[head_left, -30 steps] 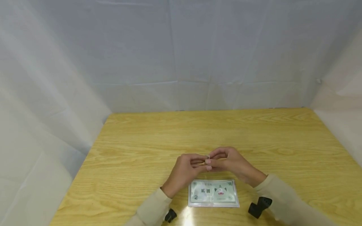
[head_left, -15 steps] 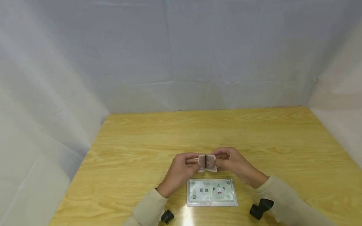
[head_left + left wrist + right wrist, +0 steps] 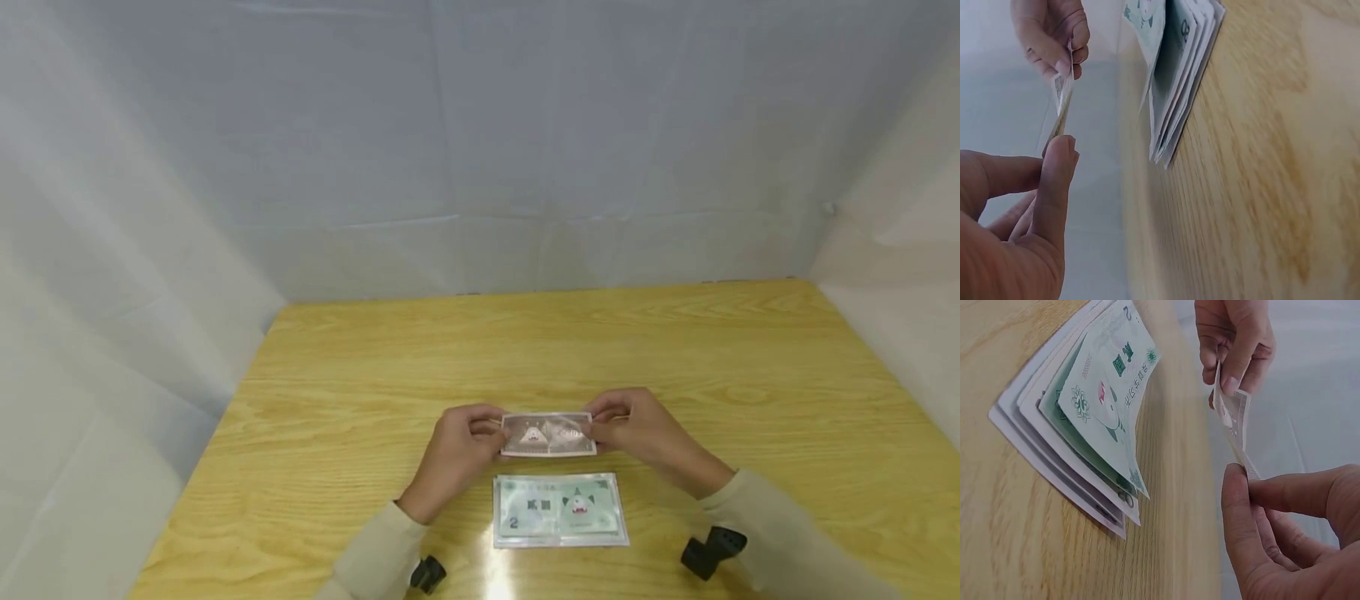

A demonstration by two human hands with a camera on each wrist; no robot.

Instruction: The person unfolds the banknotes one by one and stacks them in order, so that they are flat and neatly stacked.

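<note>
A brownish-pink play banknote [image 3: 548, 435] with a white border and a small cartoon face is stretched out flat between both hands. My left hand [image 3: 462, 450] pinches its left end between thumb and fingers, and my right hand [image 3: 645, 433] pinches the right end. A faint crease crosses its middle. In the left wrist view the banknote [image 3: 1062, 103] shows edge-on, above the table. Just nearer to me lies a stack of play banknotes [image 3: 559, 510], a green one marked 2 on top. Seen from the right wrist, the stack's top banknote [image 3: 1110, 394] bows upward over several others.
The wood-grain table [image 3: 360, 367] carries the stack close to its front. White sheeting [image 3: 480, 150] hangs behind the table and along both sides. Black devices [image 3: 712, 550] are worn at both wrists, under the beige sleeves [image 3: 795, 533].
The hands were together around the small folded banknote; they have moved apart, left and right, and the banknote has unfolded to full width. The stack stays in place.
</note>
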